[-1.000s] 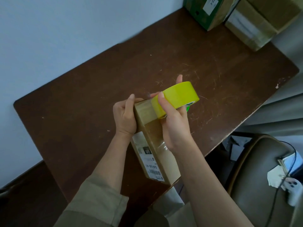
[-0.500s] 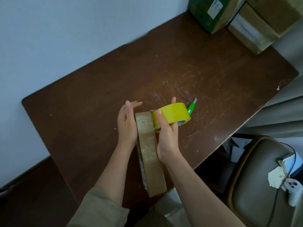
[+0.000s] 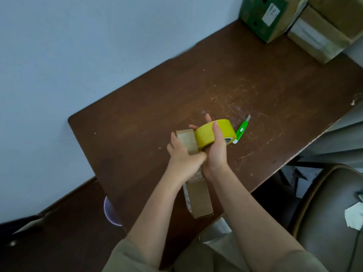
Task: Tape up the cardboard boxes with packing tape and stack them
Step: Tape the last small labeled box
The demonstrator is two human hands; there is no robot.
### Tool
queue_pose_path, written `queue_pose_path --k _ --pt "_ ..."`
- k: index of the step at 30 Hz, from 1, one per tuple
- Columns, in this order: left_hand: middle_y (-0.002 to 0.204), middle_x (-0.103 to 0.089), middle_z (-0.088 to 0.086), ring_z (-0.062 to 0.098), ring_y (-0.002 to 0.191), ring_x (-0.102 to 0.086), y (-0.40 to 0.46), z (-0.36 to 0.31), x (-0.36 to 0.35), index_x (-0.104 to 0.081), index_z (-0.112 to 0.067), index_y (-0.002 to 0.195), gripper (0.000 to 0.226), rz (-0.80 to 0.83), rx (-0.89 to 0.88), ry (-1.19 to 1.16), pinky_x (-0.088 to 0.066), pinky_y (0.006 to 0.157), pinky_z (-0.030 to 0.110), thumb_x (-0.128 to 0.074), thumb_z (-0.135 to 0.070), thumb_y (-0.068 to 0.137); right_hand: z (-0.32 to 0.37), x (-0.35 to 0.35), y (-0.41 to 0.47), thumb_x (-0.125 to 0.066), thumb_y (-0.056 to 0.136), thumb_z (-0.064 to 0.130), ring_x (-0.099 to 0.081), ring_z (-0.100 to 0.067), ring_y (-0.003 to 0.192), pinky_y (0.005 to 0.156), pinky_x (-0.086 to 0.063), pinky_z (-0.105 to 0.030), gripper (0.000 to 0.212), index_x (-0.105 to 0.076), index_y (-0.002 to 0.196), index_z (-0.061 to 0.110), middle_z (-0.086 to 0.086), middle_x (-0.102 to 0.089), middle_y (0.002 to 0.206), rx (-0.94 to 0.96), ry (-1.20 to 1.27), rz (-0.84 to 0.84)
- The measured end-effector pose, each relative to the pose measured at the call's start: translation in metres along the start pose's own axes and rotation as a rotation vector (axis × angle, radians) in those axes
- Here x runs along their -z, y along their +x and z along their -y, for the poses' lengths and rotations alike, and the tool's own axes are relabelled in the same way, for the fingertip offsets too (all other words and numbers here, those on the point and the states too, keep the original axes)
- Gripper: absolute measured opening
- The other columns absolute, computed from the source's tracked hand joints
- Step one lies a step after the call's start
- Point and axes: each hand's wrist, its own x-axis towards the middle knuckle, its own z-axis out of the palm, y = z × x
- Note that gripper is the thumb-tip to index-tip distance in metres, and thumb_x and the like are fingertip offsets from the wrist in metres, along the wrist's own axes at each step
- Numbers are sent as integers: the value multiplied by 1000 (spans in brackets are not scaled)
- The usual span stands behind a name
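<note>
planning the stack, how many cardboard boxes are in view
3: a narrow box under both hands at the table's near edge, and a green box and a brown box at the far corner; others may lie off-frame.

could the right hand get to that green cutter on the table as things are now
Probably not straight away. The green cutter lies bare on the table just beyond the right hand, nothing between them, but that hand grips the yellow tape roll and must free itself first.
</note>
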Motion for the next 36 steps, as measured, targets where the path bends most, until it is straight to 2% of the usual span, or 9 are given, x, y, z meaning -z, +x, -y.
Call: queue_pose_path --k 3,7,10,13,17,23,28,30,36 --pt "150 -19 8 25 130 -40 -4 7 -7 10 -27 155 119 -21 62 -6 -41 89 28 -80 -22 77 5 4 -1 -39 103 50 -69 -26 101 86 -58 -38 44 -55 139 31 -9 -69 123 -105 -70 73" --pt "145 -33 10 33 124 -49 -8 10 -10 -6 -22 155 102 -252 9 17 -43 93 38 -76 -26 80 8 3 -5 -49 103 36 -68 -24 112 101 -52 -41 37 -55 139 33 -6 -70 124 -112 -188 121" --pt "135 -51 6 32 121 -55 -8 15 -9 -23 -24 149 87 -323 -51 48 -44 102 46 -73 -23 79 3 4 -10 -56 101 28 -68 -24 112 100 -52 -43 53 -38 148 44 -6 -72 120 -26 -157 129" --pt "114 -61 -7 19 107 -61 -8 15 -2 -40 -30 134 69 -310 -60 -87 -51 95 46 -71 -13 75 2 0 -11 -60 99 26 -68 -26 113 102 -51 -48 67 -26 151 51 -7 -73 116 24 -157 121" --pt "104 -62 -15 0 94 -62 -10 5 8 -48 -31 125 64 -287 -177 -266 -55 86 31 -70 -2 74 11 -6 -7 -63 97 24 -67 -27 115 106 -47 -52 69 -28 151 50 -7 -75 111 114 -175 82" --pt "105 -67 -9 2 92 -66 -16 -4 15 -52 -28 124 63 -236 -252 -421 -56 80 24 -70 6 75 29 -8 -3 -69 93 18 -67 -25 114 108 -45 -52 70 -37 146 50 -3 -77 102 232 -161 4" --pt "106 -69 -5 8 95 -68 -18 -7 22 -54 -26 125 62 -178 -239 -474 -58 81 28 -73 6 75 34 -3 4 -77 78 39 -66 -24 112 95 -54 -49 68 -46 134 62 -2 -69 123 187 -117 -114" --pt "106 -70 -2 13 95 -71 -19 -2 30 -55 -25 124 59 -134 -207 -535 -59 78 32 -73 6 77 45 7 9 -75 83 38 -64 -23 108 84 -54 -47 68 -43 139 59 1 -65 128 177 -66 -187" --pt "108 -73 5 20 93 -73 -17 5 38 -58 -18 124 53 17 -135 -718 -58 69 30 -70 7 79 48 20 10 -70 93 34 -63 -24 115 92 -55 -53 70 -31 146 59 9 -64 122 198 -154 -180"
